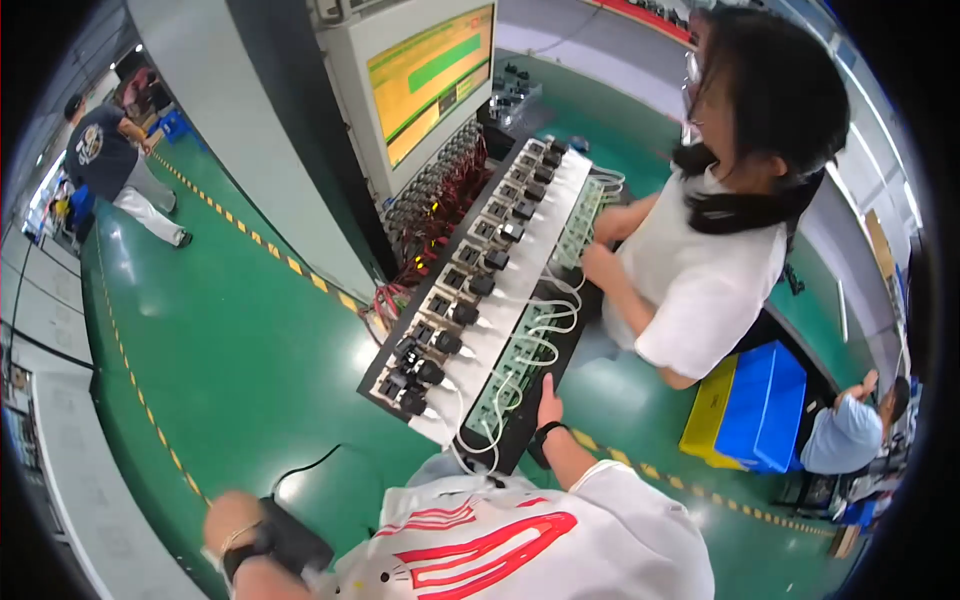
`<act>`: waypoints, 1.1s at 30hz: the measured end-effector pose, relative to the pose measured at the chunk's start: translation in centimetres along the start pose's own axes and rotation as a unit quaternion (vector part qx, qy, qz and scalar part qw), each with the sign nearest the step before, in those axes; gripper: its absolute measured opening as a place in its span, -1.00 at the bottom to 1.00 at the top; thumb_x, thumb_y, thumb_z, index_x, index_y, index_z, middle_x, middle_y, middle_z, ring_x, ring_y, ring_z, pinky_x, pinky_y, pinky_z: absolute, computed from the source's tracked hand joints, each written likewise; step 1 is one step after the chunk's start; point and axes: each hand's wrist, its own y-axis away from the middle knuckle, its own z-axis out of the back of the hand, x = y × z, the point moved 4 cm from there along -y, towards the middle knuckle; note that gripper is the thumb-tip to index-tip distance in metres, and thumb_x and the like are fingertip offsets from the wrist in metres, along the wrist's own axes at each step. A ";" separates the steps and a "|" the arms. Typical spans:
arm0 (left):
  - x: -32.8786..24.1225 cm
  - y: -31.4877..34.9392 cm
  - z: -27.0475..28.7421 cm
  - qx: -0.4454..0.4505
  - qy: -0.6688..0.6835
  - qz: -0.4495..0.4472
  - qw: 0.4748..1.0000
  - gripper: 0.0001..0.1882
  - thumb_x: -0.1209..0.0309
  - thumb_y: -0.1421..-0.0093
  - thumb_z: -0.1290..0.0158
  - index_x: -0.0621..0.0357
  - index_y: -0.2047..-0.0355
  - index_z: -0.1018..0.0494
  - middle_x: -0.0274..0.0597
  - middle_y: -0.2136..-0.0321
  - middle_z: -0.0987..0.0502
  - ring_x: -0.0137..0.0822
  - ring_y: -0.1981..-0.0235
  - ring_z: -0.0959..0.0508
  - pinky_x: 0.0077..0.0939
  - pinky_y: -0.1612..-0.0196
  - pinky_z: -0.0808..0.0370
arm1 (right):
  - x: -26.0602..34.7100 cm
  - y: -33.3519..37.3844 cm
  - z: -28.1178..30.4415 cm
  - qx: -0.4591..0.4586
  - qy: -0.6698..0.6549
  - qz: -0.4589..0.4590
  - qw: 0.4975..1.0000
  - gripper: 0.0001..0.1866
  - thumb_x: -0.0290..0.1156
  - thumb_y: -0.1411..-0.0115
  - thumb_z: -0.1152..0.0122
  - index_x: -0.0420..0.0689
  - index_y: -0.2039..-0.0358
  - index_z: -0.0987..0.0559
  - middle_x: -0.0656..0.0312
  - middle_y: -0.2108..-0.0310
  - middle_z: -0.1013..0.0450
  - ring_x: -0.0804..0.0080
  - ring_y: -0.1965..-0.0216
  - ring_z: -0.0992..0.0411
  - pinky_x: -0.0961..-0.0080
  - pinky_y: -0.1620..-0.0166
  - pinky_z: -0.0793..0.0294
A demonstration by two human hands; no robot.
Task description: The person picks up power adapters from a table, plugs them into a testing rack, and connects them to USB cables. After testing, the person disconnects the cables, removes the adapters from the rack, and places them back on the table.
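My right hand (549, 405), with a dark watch at the wrist, is at the near right edge of a long test bench (530, 425). Its thumb points up along the bench's dark edge; the other fingers are mostly hidden. Low on the left, my left hand (232, 518) is smeared by motion, beside a black box-like object (295, 540) with a black cable. On the bench runs a row of black plug-in adapters (447, 343) in sockets. White cables (540, 330) loop from them to green strips (508, 375).
A co-worker in white (700, 270) stands across the bench, both hands at its far green strip. Behind the bench are a lit monitor (435, 75) and bundled red wires (440, 220). Blue and yellow crates (762, 405) stand right. Another person (110, 160) walks far left; one sits far right (850, 430).
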 end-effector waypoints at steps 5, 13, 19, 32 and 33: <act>-4.9 18.3 -0.7 0.478 0.107 0.639 0.593 -0.74 0.50 -0.05 0.05 0.24 0.21 -0.41 0.01 0.14 -0.44 -0.04 0.09 -0.43 -0.18 0.00 -0.34 | -0.1 -1.0 2.0 -0.045 0.044 -0.014 0.998 0.04 0.39 0.00 0.02 -0.48 -0.06 -0.29 -0.26 -0.04 -0.29 -0.06 -0.13 -0.23 0.28 -0.17 -0.15; -20.2 32.5 6.2 0.565 0.113 0.746 0.334 -0.43 0.54 0.06 -0.10 0.19 -0.03 -0.28 0.08 -0.03 -0.27 0.08 -0.03 -0.31 -0.19 -0.10 -0.27 | 1.4 0.6 1.3 -0.046 0.086 -0.012 0.995 -0.11 0.28 -0.08 0.02 -0.34 -0.09 -0.30 -0.17 -0.04 -0.32 -0.04 -0.10 -0.26 0.27 -0.14 -0.19; -17.1 37.4 0.7 0.637 0.266 0.619 0.375 -0.22 0.52 0.24 -0.20 -0.13 -0.09 -0.28 -0.04 -0.18 -0.13 0.11 -0.11 -0.22 -0.13 -0.16 -0.22 | 1.7 -0.4 2.5 -0.001 0.166 0.003 0.986 -0.07 0.34 -0.10 0.14 -0.38 -0.07 -0.32 -0.23 -0.01 -0.33 -0.06 -0.11 -0.26 0.29 -0.15 -0.18; -19.1 40.0 -2.3 0.610 0.420 0.561 0.370 -0.38 0.49 0.32 -0.27 0.01 0.14 -0.38 -0.04 -0.09 -0.21 0.13 0.01 -0.32 -0.14 -0.03 -0.36 | -13.2 3.2 3.5 0.081 0.213 -0.086 0.970 -0.41 0.08 -0.19 0.06 -0.27 0.12 -0.42 0.09 0.50 -0.47 0.25 0.52 -0.45 0.34 0.39 -0.46; -19.0 40.1 -1.9 0.609 0.414 0.568 0.367 -0.42 0.48 0.34 -0.28 0.04 0.18 -0.40 0.00 -0.08 -0.21 0.14 0.01 -0.32 -0.14 -0.02 -0.36 | -14.1 4.3 2.8 0.128 0.161 -0.156 0.966 -0.37 0.11 -0.18 0.07 -0.31 0.12 -0.44 0.08 0.46 -0.50 0.30 0.50 -0.48 0.34 0.38 -0.47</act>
